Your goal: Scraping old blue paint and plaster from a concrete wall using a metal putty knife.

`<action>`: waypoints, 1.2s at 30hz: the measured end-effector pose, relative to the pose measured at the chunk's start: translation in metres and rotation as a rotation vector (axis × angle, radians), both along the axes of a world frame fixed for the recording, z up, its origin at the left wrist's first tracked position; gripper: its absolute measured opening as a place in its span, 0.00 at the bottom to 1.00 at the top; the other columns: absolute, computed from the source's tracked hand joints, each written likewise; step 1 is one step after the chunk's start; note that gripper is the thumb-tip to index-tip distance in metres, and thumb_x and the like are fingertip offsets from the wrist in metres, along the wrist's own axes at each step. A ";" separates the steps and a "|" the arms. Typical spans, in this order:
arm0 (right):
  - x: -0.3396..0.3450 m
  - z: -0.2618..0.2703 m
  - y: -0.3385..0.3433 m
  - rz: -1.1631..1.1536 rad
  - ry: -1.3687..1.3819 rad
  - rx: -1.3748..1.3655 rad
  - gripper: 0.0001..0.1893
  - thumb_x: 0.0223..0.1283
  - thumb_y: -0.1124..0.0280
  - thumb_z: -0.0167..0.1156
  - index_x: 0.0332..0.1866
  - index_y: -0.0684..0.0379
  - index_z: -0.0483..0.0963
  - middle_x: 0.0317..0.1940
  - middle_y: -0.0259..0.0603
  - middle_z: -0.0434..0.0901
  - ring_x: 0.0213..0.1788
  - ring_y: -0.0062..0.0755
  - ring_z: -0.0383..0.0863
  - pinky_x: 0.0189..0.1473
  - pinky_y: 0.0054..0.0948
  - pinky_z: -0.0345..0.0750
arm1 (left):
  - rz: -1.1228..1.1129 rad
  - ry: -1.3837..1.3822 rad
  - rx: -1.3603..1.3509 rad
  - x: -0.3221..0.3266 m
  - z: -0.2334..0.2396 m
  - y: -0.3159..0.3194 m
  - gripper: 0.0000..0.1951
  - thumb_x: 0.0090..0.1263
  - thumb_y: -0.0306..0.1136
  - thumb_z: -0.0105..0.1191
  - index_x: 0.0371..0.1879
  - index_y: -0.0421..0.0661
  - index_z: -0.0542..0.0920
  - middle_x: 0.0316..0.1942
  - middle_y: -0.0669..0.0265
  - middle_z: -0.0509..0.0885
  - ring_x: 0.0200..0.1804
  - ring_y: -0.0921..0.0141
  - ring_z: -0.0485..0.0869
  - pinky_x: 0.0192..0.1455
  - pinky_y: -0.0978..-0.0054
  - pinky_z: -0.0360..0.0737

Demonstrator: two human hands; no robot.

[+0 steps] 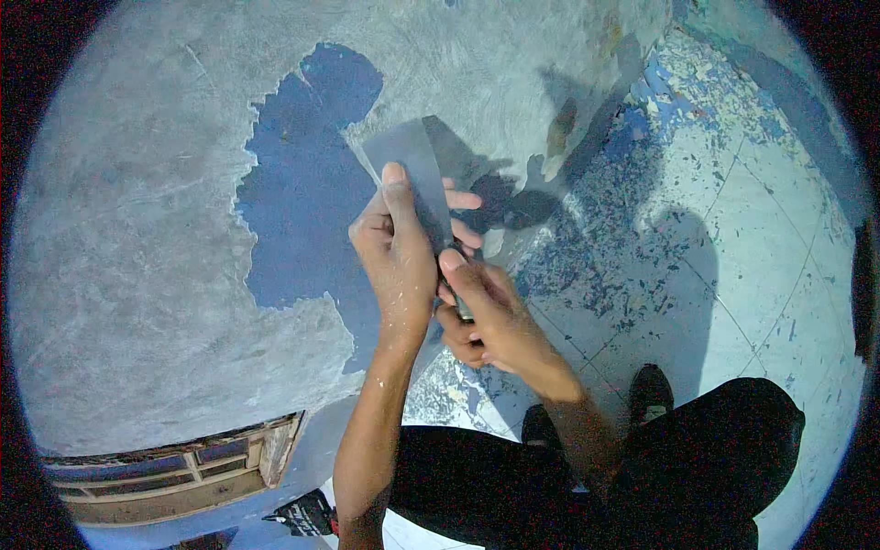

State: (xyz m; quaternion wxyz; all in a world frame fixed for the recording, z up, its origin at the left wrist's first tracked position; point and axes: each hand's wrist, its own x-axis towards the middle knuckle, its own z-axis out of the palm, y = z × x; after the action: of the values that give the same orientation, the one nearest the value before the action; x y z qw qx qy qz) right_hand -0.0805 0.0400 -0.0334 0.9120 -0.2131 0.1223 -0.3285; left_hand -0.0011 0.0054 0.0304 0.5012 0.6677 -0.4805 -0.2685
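A broad flat blade of a putty knife or scraper [411, 148] points up and slightly left between my hands. My left hand [399, 254] has its thumb on the blade's face and its fingers behind, with white flecks on the wrist. My right hand [488, 309] is closed around the dark handle just below the blade. Beyond the tool stands a wall with a patch of blue paint [302, 199], ragged at its edges, amid bare grey plaster [137, 240].
Blue and pale paint flakes [605, 268] lie over the tiled floor [784, 275] at the right. A wooden frame with slats [185, 474] is at the lower left, near a black bag-like item bearing writing [306, 515]. Dark shoes [650, 392] rest on the floor.
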 end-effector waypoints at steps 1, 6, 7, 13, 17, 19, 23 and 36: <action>0.002 0.004 0.001 -0.042 -0.040 0.047 0.23 0.67 0.44 0.42 0.28 0.54 0.60 0.09 0.26 0.53 0.07 0.14 0.49 0.09 0.19 0.48 | 0.002 -0.052 0.031 -0.002 0.002 -0.001 0.29 0.75 0.51 0.34 0.31 0.34 0.78 0.25 0.58 0.84 0.18 0.74 0.79 0.19 0.79 0.73; 0.006 0.018 0.009 -0.036 -0.101 0.145 0.22 0.67 0.42 0.42 0.30 0.52 0.60 0.09 0.27 0.52 0.07 0.15 0.48 0.09 0.20 0.46 | -0.013 -0.226 0.067 -0.001 0.016 0.002 0.28 0.75 0.49 0.34 0.28 0.35 0.79 0.22 0.61 0.84 0.14 0.77 0.74 0.16 0.81 0.68; 0.006 0.016 0.007 -0.047 -0.101 0.134 0.22 0.67 0.42 0.42 0.30 0.52 0.60 0.09 0.27 0.52 0.07 0.15 0.48 0.09 0.20 0.46 | -0.023 -0.225 0.056 0.001 0.015 0.000 0.28 0.75 0.49 0.34 0.28 0.35 0.79 0.22 0.61 0.84 0.14 0.77 0.74 0.16 0.81 0.68; 0.016 0.034 0.022 -0.098 -0.150 0.221 0.23 0.66 0.42 0.43 0.30 0.53 0.59 0.10 0.27 0.51 0.07 0.16 0.47 0.09 0.20 0.47 | -0.008 -0.174 0.159 0.007 0.025 0.003 0.28 0.74 0.52 0.36 0.29 0.36 0.79 0.22 0.61 0.84 0.14 0.78 0.74 0.13 0.81 0.66; 0.017 0.041 0.013 -0.050 -0.260 0.320 0.22 0.66 0.42 0.42 0.30 0.52 0.60 0.09 0.26 0.50 0.07 0.16 0.46 0.10 0.20 0.45 | -0.034 -0.238 0.162 0.005 0.035 -0.004 0.27 0.74 0.50 0.37 0.28 0.36 0.79 0.22 0.60 0.84 0.13 0.78 0.73 0.14 0.81 0.67; 0.013 0.041 0.018 -0.024 -0.306 0.301 0.22 0.66 0.42 0.42 0.30 0.51 0.60 0.09 0.26 0.50 0.07 0.16 0.45 0.10 0.20 0.43 | -0.037 -0.164 0.134 0.005 0.032 -0.001 0.27 0.74 0.49 0.37 0.27 0.35 0.79 0.22 0.60 0.84 0.13 0.78 0.74 0.15 0.81 0.68; 0.012 0.037 0.020 0.020 -0.327 0.301 0.22 0.65 0.41 0.43 0.30 0.51 0.60 0.09 0.26 0.50 0.06 0.16 0.45 0.10 0.21 0.44 | -0.050 -0.113 0.188 0.011 0.024 -0.002 0.26 0.74 0.47 0.38 0.27 0.35 0.80 0.22 0.59 0.84 0.14 0.77 0.74 0.15 0.80 0.69; 0.001 0.038 0.014 -0.010 -0.302 0.316 0.24 0.64 0.40 0.45 0.28 0.52 0.58 0.08 0.27 0.53 0.04 0.19 0.50 0.06 0.23 0.47 | -0.039 -0.278 0.203 -0.005 0.034 -0.006 0.27 0.74 0.49 0.39 0.26 0.36 0.81 0.18 0.63 0.82 0.13 0.78 0.73 0.16 0.81 0.68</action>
State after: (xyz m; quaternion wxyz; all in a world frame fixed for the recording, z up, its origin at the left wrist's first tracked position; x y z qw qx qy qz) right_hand -0.0796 0.0543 0.0046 0.9403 -0.0154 0.0354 -0.3381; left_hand -0.0061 -0.0010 0.0647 0.3544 0.7363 -0.5284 -0.2304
